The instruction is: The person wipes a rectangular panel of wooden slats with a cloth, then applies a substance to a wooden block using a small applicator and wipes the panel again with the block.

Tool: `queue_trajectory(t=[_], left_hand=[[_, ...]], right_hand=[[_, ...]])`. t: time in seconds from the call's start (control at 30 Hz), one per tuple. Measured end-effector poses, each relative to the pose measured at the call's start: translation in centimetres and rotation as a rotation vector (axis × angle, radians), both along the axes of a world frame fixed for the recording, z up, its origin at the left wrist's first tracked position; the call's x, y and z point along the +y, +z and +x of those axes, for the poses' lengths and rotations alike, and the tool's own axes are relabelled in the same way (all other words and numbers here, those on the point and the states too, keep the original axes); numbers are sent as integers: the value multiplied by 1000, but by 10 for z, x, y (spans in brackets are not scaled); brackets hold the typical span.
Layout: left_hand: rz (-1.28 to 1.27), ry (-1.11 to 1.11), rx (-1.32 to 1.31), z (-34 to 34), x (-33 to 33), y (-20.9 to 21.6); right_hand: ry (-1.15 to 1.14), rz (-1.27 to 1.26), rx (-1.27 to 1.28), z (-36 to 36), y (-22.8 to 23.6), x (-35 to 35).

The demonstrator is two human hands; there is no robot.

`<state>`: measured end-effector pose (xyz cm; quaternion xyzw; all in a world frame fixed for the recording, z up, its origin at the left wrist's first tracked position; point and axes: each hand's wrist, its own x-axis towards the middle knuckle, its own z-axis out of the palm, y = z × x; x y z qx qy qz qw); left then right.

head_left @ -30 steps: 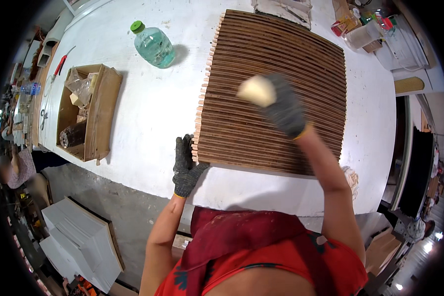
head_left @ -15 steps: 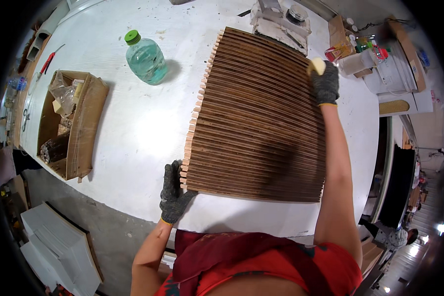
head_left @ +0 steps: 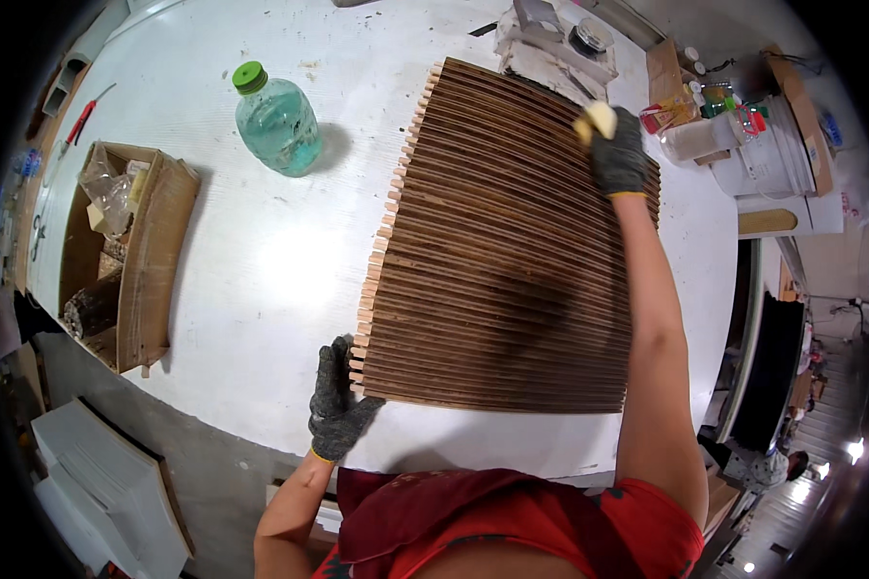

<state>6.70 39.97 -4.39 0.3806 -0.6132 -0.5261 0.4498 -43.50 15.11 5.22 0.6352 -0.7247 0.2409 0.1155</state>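
A set of dark brown wooden strips (head_left: 512, 241), laid side by side, covers the middle of the white table, with pale notched ends along its left edge. My right hand (head_left: 618, 159), in a dark grey glove, grips a pale yellow sponge (head_left: 597, 121) at the far right corner of the strips. Its fingers are partly hidden behind the sponge. My left hand (head_left: 338, 405), gloved alike, rests at the near left corner. Its fingers are stretched out along the pale ends and the thumb is spread along the near edge.
A bottle of blue-green liquid (head_left: 278, 125) with a green cap stands left of the strips. Farther left are an open cardboard box (head_left: 145, 270) with scraps and a red-handled tool (head_left: 84, 121). A stained white block (head_left: 555, 48) and several containers (head_left: 700, 135) stand at the far right.
My right hand has moved left with the sponge across the far right corner of the strips. My left hand stays at the near left corner. The whole view has shifted slightly.
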Motion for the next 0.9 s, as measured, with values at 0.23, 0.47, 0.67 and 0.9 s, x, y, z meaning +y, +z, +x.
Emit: queue_trajectory(t=[0.23, 0.47, 0.67, 0.9], left_hand=[[40, 31, 1, 5, 5, -3], [60, 4, 5, 6, -1, 9], [27, 22, -21, 5, 3, 0], [28, 34, -50, 6, 3, -1]], right_hand=[[338, -139, -148, 123, 23, 13], [609, 38, -187, 206, -3, -51], [216, 195, -297, 87, 17, -67], [612, -28, -62, 184, 4, -62]])
